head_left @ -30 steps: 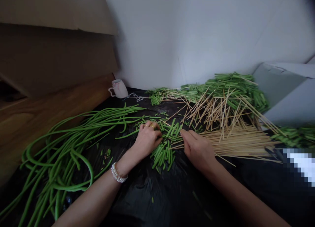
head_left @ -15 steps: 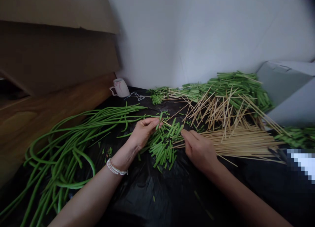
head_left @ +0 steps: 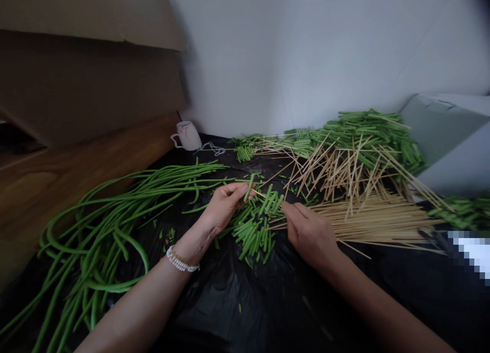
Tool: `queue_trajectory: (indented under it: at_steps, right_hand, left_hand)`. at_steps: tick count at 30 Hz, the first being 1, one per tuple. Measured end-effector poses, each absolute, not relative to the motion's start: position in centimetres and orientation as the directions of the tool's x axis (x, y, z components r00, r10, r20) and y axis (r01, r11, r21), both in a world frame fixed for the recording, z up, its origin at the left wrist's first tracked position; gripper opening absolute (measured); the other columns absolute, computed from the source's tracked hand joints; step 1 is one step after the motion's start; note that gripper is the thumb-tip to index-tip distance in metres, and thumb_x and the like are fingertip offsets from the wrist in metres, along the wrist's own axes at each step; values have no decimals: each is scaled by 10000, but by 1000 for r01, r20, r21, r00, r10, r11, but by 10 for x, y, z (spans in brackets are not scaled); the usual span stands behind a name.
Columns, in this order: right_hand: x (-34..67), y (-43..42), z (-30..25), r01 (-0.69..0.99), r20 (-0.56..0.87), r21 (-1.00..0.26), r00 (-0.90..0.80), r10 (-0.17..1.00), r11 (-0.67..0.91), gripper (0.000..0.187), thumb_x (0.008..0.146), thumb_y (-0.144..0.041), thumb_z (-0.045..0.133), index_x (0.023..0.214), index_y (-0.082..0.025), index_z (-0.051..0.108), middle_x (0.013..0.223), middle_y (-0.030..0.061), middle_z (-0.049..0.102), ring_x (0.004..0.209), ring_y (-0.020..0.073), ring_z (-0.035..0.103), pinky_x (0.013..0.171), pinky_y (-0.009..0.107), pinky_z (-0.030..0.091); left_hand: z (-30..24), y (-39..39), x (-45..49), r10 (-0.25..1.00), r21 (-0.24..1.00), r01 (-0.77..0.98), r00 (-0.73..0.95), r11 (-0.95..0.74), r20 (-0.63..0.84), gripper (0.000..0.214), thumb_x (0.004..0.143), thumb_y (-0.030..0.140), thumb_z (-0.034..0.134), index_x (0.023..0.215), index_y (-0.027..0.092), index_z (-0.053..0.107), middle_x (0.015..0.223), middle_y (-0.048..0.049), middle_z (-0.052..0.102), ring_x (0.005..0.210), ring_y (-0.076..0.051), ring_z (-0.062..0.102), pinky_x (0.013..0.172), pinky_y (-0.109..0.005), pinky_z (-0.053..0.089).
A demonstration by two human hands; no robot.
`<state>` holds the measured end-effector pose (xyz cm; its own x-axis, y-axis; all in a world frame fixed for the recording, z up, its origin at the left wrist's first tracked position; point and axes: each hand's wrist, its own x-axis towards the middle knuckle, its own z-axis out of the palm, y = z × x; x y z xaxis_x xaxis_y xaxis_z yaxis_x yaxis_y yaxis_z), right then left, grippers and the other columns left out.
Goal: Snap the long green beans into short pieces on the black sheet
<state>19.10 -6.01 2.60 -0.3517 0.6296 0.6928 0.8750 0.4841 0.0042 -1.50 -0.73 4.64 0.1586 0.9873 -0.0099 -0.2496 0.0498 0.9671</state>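
Note:
My left hand (head_left: 224,205), with a beaded bracelet at the wrist, pinches a short cut piece of green long bean (head_left: 250,183) between thumb and fingers. In the closed fingers of my right hand (head_left: 312,235) is a thin bamboo skewer (head_left: 261,193), slanting up to the left. Its far end meets the bean piece at my left fingertips; whether it has gone through cannot be made out. Beneath and between both hands lies a loose pile of cut bean pieces (head_left: 252,235).
Uncut long beans (head_left: 115,205) sprawl at left. Bare skewers (head_left: 367,220) lie at right, before a heap of skewered bean pieces (head_left: 367,133). A mug (head_left: 189,136) stands by the wall, near a cardboard box (head_left: 88,82). Black plastic sheeting (head_left: 225,291) covers the work surface.
My hands have drawn very slightly closer together, with the skewer and bean piece still between them. The piles look the same.

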Motion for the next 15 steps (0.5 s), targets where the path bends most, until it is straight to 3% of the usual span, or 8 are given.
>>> queue_trajectory:
  at_steps: [7,15]
  right_hand:
    - [191,-61,25,876,668,7,-363,650,482,294,896,-125,422,1038,-139,679,718,30,639,622,145,546,560,275,363]
    - [189,-63,23,881,605,-19,-366,707,472,288,884,-100,425,1044,-134,663,758,41,648,632,152,554,570,279,368]
  left_hand:
    - [40,-5,-16,990,983,-183,140,2,24,288,715,403,770,866,159,761,776,-31,706,712,-120,595,758,-254,470]
    - [42,-8,-13,987,985,83,72,-149,143,258,757,408,721,759,153,756,800,-48,731,772,-175,628,808,-295,474]
